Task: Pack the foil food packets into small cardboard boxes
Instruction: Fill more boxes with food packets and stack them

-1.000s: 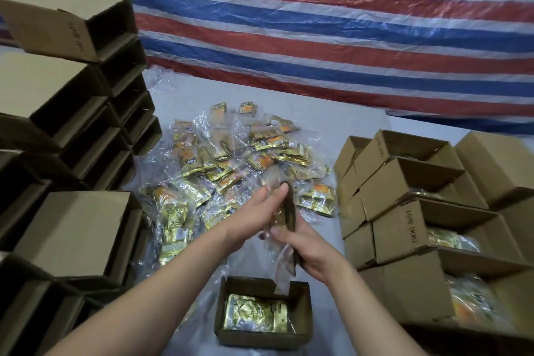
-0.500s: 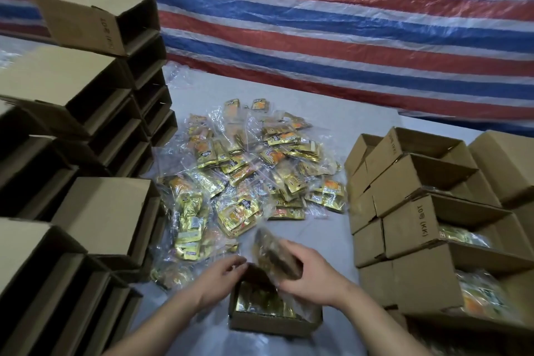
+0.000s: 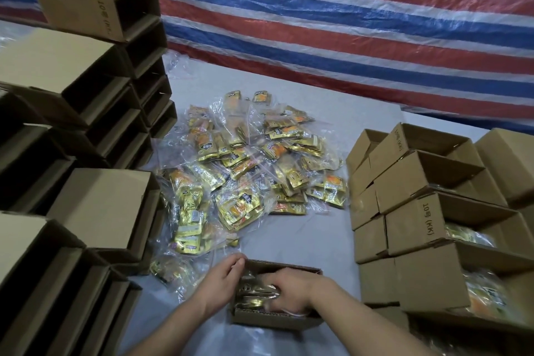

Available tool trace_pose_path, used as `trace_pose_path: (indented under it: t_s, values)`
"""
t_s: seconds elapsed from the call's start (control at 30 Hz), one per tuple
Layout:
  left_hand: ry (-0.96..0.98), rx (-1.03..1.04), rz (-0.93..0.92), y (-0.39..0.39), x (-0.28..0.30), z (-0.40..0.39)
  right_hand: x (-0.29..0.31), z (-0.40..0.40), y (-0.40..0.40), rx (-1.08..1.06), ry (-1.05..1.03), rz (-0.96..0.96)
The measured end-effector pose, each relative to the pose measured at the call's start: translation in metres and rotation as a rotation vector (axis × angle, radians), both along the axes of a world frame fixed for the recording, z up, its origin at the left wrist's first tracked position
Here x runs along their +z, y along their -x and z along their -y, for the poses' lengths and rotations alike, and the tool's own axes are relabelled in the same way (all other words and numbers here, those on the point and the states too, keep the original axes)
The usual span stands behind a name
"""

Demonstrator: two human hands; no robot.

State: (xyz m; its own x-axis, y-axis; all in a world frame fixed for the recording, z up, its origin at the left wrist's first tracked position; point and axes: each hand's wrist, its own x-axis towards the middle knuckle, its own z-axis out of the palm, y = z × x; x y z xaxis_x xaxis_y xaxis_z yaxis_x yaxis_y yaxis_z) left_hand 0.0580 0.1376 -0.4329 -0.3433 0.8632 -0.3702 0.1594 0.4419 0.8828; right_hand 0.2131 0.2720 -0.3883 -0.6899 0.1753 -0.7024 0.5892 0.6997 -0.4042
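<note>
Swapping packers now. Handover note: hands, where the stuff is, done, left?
Left hand holds the left wall of the small open box at the near edge.
Right hand is inside it, pressing foil packets down.
Done: filled boxes stacked on the right.
Left: the loose packet pile mid-table, and empty boxes stacked on the left.
</note>
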Motion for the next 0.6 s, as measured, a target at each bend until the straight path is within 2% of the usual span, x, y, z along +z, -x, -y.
trace_pose_path:
  t_s: [0.17, 0.27, 0.5, 0.6]
  values:
    - [-0.007, 0.009, -0.087, -0.002, -0.005, 0.002, -0.032, 0.012, 0.011, 0.190, -0.166, 0.150]
    - [-0.029, 0.016, -0.107, -0.005, -0.005, 0.004, -0.039, 0.020, 0.010, 0.223, -0.259, 0.175]
    - [-0.024, -0.004, -0.129, -0.006, -0.001, 0.006, -0.009, 0.013, -0.007, -0.088, -0.024, 0.000]
    - [-0.014, -0.028, -0.150, -0.010, 0.001, 0.000, 0.000, 0.010, -0.013, -0.190, -0.010, 0.012]
